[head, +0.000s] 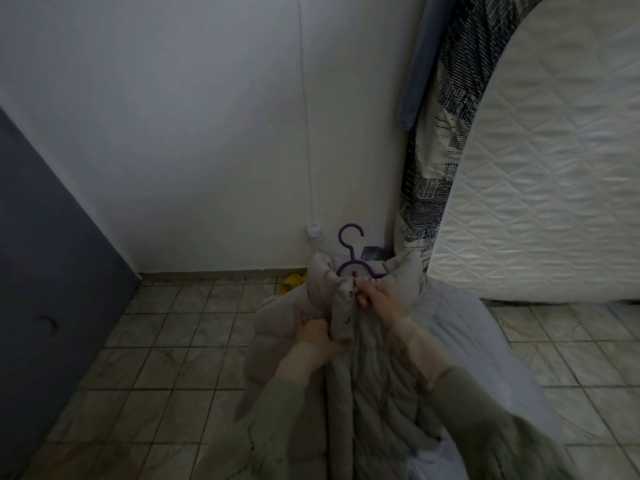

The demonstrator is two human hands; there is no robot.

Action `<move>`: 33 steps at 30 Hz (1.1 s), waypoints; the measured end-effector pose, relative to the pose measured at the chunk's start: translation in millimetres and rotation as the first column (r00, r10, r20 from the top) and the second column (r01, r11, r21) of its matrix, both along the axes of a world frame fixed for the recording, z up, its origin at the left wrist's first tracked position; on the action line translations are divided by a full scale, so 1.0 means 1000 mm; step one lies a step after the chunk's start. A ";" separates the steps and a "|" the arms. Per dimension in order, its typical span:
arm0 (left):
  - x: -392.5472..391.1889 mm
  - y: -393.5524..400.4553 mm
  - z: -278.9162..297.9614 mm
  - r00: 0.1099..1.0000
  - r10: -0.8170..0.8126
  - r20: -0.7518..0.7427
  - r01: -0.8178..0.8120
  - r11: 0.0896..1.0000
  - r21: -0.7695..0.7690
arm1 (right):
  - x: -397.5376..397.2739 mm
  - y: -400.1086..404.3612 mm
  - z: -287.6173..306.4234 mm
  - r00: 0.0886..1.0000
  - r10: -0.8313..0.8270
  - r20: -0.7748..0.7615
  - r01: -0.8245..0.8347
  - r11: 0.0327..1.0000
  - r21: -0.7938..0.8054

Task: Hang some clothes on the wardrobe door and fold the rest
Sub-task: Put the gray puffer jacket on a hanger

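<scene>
A pale beige quilted jacket (377,382) hangs in front of me on a purple plastic hanger (350,251), whose hook sticks up above the collar. My left hand (313,336) grips the jacket's left front edge, fingers curled round the fabric. My right hand (375,294) pinches the right front edge near the collar, just below the hanger, next to a row of dark snap buttons. Both arms wear olive-green sleeves.
A white quilted mattress (554,174) leans upright at the right, with a patterned black-and-white cloth (433,161) beside it. A dark blue panel (45,271) stands at the left. Yellow slippers (292,282) lie on the tiled floor (166,341) by the white wall. A pale grey cloth (478,341) lies under the jacket.
</scene>
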State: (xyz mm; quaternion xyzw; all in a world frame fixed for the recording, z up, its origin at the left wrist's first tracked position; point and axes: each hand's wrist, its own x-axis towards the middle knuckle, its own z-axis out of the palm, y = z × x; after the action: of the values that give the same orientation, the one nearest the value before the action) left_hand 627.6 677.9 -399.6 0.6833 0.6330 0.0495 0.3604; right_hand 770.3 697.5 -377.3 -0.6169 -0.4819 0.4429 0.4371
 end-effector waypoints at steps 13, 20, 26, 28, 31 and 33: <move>0.007 0.025 0.012 0.841 0.342 0.421 -0.332 0.938 -0.098 | 0.020 -0.009 -0.016 0.962 0.062 0.266 -0.080 0.995 0.057; 0.002 0.023 0.007 0.789 0.355 0.502 -0.354 0.930 -0.101 | 0.008 -0.025 -0.038 0.834 -0.164 0.526 0.127 0.986 0.106; 0.001 0.022 0.010 0.783 0.345 0.517 -0.305 0.938 -0.164 | 0.009 -0.023 -0.033 0.737 -0.127 0.664 0.082 0.992 0.099; 0.003 0.023 0.010 0.785 0.339 0.519 -0.289 0.941 -0.177 | 0.011 -0.020 -0.032 0.657 -0.079 0.750 0.075 0.996 0.039; 0.004 0.023 0.007 0.790 0.317 0.525 -0.263 0.949 -0.176 | 0.012 -0.017 -0.030 0.535 -0.044 0.844 0.059 0.998 0.015; 0.006 0.022 0.007 0.793 0.305 0.528 -0.255 0.952 -0.166 | 0.015 -0.015 -0.029 0.519 -0.034 0.854 0.029 0.999 0.022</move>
State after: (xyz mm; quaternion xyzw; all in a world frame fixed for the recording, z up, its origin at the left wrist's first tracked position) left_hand 633.7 699.7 -392.4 0.5229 0.5988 0.2683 0.5441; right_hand 785.3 682.6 -406.6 -0.7621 -0.6244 0.0744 0.1544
